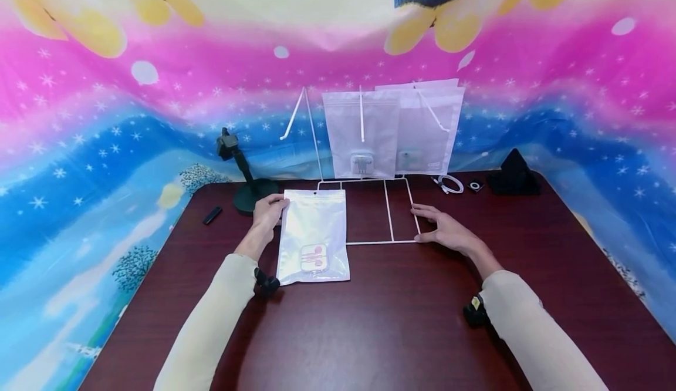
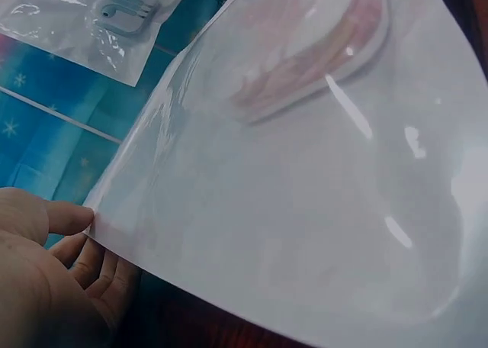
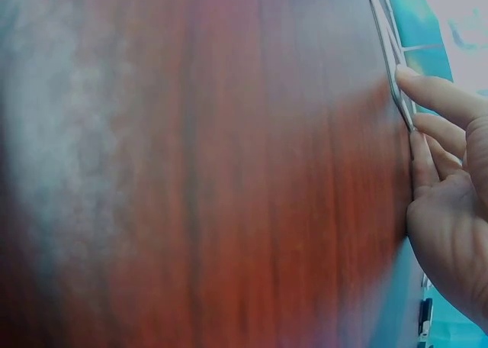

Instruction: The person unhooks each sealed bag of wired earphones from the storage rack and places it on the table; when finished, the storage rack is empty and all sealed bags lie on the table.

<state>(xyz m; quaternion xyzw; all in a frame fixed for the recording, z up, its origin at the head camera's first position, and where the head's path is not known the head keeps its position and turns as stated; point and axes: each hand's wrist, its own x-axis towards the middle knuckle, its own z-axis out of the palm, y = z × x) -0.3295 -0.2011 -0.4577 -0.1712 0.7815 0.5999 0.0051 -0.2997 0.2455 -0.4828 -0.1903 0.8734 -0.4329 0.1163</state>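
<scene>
White and glossy, the bag [image 1: 314, 221] is pinched near its far left corner by the nearer left hand [image 1: 266, 215], extending rightward, its long axis toward the table's [image 1: 380, 320] near edge. The right hand [image 1: 446, 229], fingers unclenched, touches the rack's [image 1: 389, 211] right side.

No lettering, brand or number can be read. A small pale patch [image 1: 434, 165], perhaps a label, stands near the lower right corner of the right bag [image 1: 429, 137] on the rack [image 1: 377, 242]; its print is too small to make out. On the counter [image 1: 369, 320], a small dark device [image 1: 475, 186] bears a pale ring on its face, any signs there too tiny to tell. Glare crosses the held bag [image 1: 311, 221], and nothing on it or its case [image 1: 314, 258] is legible.
</scene>
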